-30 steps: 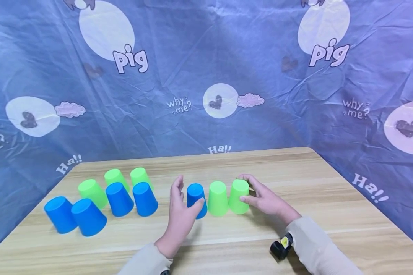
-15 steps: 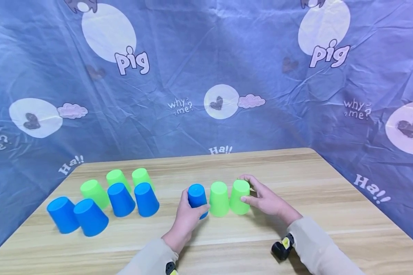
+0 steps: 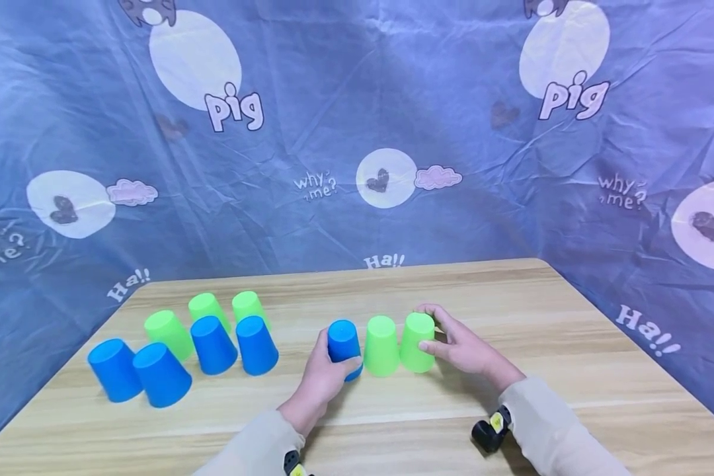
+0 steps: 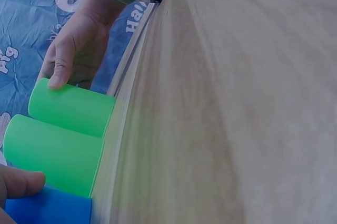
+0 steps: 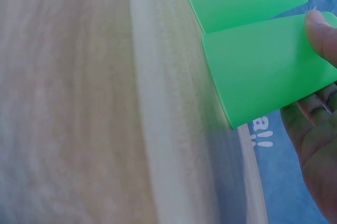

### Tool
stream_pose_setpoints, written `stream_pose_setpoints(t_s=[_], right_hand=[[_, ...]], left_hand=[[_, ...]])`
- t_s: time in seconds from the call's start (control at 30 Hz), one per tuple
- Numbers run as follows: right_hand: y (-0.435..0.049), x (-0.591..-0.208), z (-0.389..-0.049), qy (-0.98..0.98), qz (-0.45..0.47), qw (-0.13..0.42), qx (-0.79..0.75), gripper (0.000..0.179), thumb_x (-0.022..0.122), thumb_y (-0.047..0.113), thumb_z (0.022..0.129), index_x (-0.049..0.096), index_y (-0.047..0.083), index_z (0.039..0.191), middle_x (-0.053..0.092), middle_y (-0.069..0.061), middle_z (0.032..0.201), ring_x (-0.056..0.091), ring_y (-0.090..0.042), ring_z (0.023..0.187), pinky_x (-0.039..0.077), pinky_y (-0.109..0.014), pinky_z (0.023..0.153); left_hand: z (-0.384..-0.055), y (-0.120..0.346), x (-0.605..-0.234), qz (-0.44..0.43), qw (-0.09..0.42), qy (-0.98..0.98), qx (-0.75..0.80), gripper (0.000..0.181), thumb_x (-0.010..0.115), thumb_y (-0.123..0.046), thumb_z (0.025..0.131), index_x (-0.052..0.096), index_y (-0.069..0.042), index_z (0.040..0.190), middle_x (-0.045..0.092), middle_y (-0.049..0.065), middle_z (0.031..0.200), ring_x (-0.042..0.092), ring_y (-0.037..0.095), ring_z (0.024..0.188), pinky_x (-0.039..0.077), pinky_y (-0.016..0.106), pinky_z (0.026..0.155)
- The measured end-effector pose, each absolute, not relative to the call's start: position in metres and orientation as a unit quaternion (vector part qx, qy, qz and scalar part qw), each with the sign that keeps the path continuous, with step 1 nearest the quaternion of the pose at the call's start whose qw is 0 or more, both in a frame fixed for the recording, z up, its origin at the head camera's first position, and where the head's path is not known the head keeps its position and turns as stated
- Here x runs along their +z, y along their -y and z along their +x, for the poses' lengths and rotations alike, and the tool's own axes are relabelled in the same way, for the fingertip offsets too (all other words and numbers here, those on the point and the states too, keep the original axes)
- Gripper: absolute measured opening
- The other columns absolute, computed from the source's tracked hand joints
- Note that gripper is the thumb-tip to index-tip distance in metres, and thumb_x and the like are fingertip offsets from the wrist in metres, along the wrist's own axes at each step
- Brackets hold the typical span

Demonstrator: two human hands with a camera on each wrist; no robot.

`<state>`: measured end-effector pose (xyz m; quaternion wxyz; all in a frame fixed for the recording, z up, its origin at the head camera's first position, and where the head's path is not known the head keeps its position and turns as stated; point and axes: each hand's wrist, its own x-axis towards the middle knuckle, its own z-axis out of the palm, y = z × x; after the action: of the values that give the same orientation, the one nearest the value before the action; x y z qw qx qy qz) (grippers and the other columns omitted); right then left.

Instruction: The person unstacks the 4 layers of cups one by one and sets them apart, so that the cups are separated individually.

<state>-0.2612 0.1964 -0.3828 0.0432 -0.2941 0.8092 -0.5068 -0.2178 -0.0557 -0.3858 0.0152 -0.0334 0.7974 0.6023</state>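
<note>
Three upside-down plastic cups stand in a row at the middle of the wooden table (image 3: 428,436). At the row's left end, my left hand (image 3: 321,377) grips a blue cup (image 3: 342,337), thumb across its front and fingers round its far left side. A green cup (image 3: 382,347) stands between the two hands, close beside both neighbours. My right hand (image 3: 461,344) holds the right-hand green cup (image 3: 416,340), its thumb on the near side and fingers behind. In the right wrist view that green cup (image 5: 268,66) has its rim down at the tabletop.
On the left of the table are several more upside-down cups: blue cups (image 3: 162,375) in front and green cups (image 3: 166,334) behind them. A blue printed cloth (image 3: 309,225) hangs behind the table. A black wrist camera (image 3: 488,433) sits under the right sleeve.
My left hand has gone from spread fingers beside the blue cup to a grip round it. The right hand keeps its hold on the green cup. The view has shifted slightly.
</note>
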Motion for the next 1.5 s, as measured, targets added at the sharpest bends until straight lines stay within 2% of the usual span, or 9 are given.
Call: stream_pose_setpoints(t_s=[0.43, 0.73, 1.03, 1.13, 1.3, 1.5], right_hand=[[-0.196, -0.383, -0.260, -0.812, -0.290, 0.040, -0.505, 0.053, 0.058, 0.014, 0.089, 0.032, 0.004, 0.134, 0.046, -0.019, 0.127, 0.043, -0.042, 0.123, 0.031, -0.056, 0.103], [-0.196, -0.381, -0.262, -0.810, -0.297, 0.037, -0.504, 0.052, 0.058, 0.014, 0.089, 0.032, 0.005, 0.133, 0.046, -0.018, 0.127, 0.044, -0.042, 0.122, 0.034, -0.054, 0.102], [-0.196, -0.382, -0.263, -0.811, -0.297, 0.041, -0.503, 0.052, 0.059, 0.015, 0.089, 0.032, 0.005, 0.133, 0.046, -0.018, 0.127, 0.043, -0.042, 0.123, 0.032, -0.056, 0.103], [-0.195, -0.381, -0.262, -0.810, -0.296, 0.042, -0.505, 0.052, 0.059, 0.014, 0.089, 0.032, 0.006, 0.133, 0.046, -0.018, 0.127, 0.043, -0.042, 0.123, 0.032, -0.056, 0.103], [-0.196, -0.381, -0.262, -0.811, -0.295, 0.044, -0.503, 0.053, 0.059, 0.014, 0.089, 0.032, 0.005, 0.133, 0.046, -0.018, 0.128, 0.043, -0.043, 0.123, 0.032, -0.056, 0.103], [-0.196, -0.381, -0.262, -0.814, -0.295, 0.042, -0.499, 0.052, 0.058, 0.015, 0.090, 0.031, 0.005, 0.134, 0.046, -0.018, 0.128, 0.042, -0.043, 0.124, 0.032, -0.056, 0.103]], left_hand=[[-0.202, 0.075, -0.374, -0.020, 0.046, -0.811, 0.583, 0.071, 0.072, -0.011, 0.078, 0.036, -0.012, 0.139, 0.045, 0.019, 0.133, 0.040, 0.044, 0.123, 0.033, 0.064, 0.096], [-0.191, 0.102, -0.356, 0.006, 0.018, -0.820, 0.572, 0.066, 0.074, -0.018, 0.078, 0.041, -0.010, 0.135, 0.049, 0.015, 0.132, 0.044, 0.038, 0.121, 0.038, 0.058, 0.097], [-0.175, 0.139, -0.338, -0.019, -0.020, -0.868, 0.497, 0.066, 0.078, -0.034, 0.073, 0.047, -0.018, 0.130, 0.056, 0.009, 0.125, 0.055, 0.031, 0.113, 0.048, 0.051, 0.089], [-0.170, 0.151, -0.333, -0.032, -0.020, -0.877, 0.480, 0.066, 0.077, -0.038, 0.072, 0.048, -0.019, 0.128, 0.056, 0.010, 0.126, 0.055, 0.032, 0.113, 0.048, 0.051, 0.089], [-0.163, 0.170, -0.330, -0.055, -0.010, -0.884, 0.464, 0.071, 0.076, -0.043, 0.073, 0.044, -0.015, 0.130, 0.054, 0.017, 0.128, 0.053, 0.037, 0.115, 0.048, 0.052, 0.089], [-0.158, 0.193, -0.335, -0.092, 0.011, -0.895, 0.436, 0.082, 0.073, -0.048, 0.074, 0.035, -0.011, 0.136, 0.045, 0.024, 0.135, 0.045, 0.044, 0.121, 0.044, 0.058, 0.090]])
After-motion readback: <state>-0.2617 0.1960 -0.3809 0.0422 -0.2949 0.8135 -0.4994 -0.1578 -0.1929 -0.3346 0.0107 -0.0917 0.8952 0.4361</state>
